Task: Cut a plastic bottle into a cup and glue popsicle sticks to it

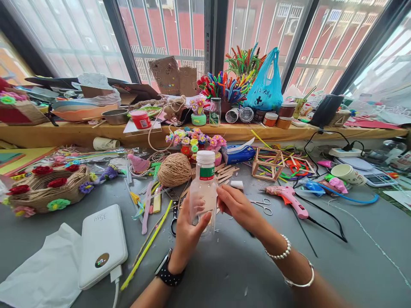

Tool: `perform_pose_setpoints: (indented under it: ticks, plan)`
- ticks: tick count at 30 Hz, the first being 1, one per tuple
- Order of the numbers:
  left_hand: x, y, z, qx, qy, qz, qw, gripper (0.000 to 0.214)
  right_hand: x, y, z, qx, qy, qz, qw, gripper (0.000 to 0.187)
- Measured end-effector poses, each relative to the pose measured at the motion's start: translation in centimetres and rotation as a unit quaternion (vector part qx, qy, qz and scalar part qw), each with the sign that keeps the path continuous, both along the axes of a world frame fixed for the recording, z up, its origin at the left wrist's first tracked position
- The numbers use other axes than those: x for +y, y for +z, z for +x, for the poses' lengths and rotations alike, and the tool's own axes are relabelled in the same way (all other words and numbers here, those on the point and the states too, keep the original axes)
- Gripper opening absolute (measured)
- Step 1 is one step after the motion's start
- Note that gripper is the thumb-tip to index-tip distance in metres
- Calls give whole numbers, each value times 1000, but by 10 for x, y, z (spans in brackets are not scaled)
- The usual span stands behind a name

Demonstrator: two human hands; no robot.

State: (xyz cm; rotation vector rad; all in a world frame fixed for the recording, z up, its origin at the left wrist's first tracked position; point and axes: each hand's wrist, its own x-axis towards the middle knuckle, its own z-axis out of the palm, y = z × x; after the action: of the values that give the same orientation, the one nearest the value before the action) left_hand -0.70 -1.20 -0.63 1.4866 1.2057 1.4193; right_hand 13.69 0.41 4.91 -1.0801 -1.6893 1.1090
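A clear plastic bottle with a white cap and a green label band stands upright in the middle of the grey table. My left hand wraps around its lower part from below, fingers closed on it. My right hand touches the bottle's right side with pinched fingertips. A black watch sits on my left wrist; a pearl bracelet and a silver bangle are on the right.
A ball of twine and scissors lie just behind the bottle. A pink glue gun with a black cord lies to the right, a white power bank to the left, a woven flower basket at far left.
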Motion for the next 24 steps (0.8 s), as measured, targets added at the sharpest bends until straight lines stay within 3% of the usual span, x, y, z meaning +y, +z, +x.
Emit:
perform_pose_setpoints:
  ticks: [4,6,14,24]
  plan:
    - [0,-2,0,5,29,8,1000,54,-2,-6,-19,-38,-132,65,988,36]
    - [0,-1,0,-2,56,9,998,58,-3,-6,-28,-45,-163,94,981,33]
    - [2,-2,-3,-7,69,15,997,57,-3,-3,-35,-61,-154,135,977,26]
    - [-2,-2,2,-105,11,-13,994,43,-3,-8,-22,-15,-119,124,985,28]
